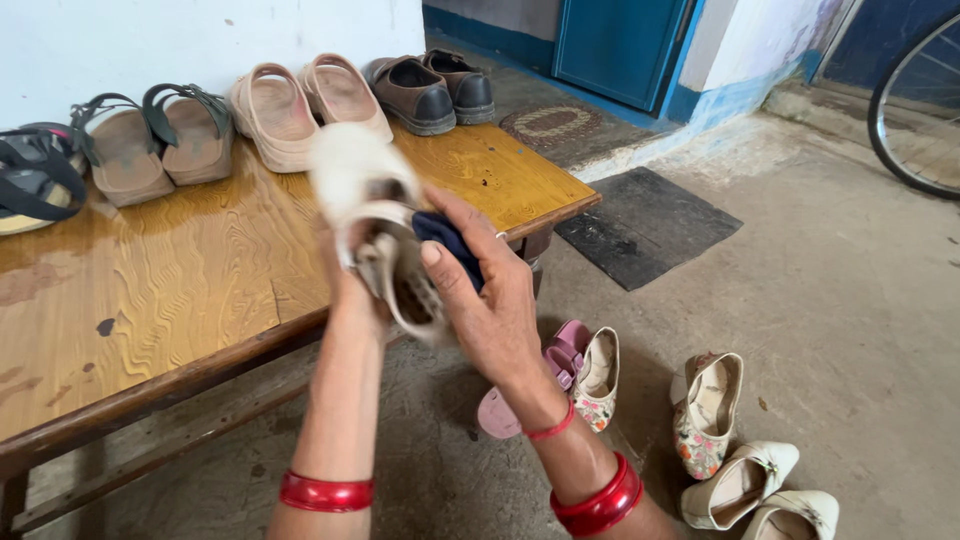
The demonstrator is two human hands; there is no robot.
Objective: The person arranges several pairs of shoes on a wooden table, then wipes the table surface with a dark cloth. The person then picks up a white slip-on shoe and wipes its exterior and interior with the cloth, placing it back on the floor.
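a pale, blurred shoe (pixel 372 215) is held up above the front edge of the wooden surface (pixel 180 290); it is gripped from behind by the left hand (pixel 352 290), whose fingers are mostly hidden by it. a dark blue cloth (pixel 450 245) is pressed against the shoe's side by the right hand (pixel 490 300), which is closed around the cloth with the thumb laid across the shoe. red bangles (pixel 325 493) are worn on both wrists, and a thin red thread (pixel 552 428) on the right one.

listed on the surface, along the white wall, left to right: a dark strapped sandal (pixel 35 180) partly cut off by the frame edge; a pair of tan sandals with grey-green straps (pixel 160 145); a pair of pale pink slides (pixel 305 105); a pair of brown closed shoes (pixel 430 90) at the far corner.

listed on the concrete floor (pixel 840 300): a pink sandal (pixel 545 375) under the right wrist, touching a flowered flat shoe (pixel 600 380); a second flowered flat (pixel 708 415) well apart from it; two cream heeled shoes (pixel 760 490) at the lower right. a dark mat (pixel 645 225) is laid just beyond the surface, a patterned round mat (pixel 550 125) by the blue door (pixel 620 45), and a bicycle wheel (pixel 915 110) is seen at the upper right.
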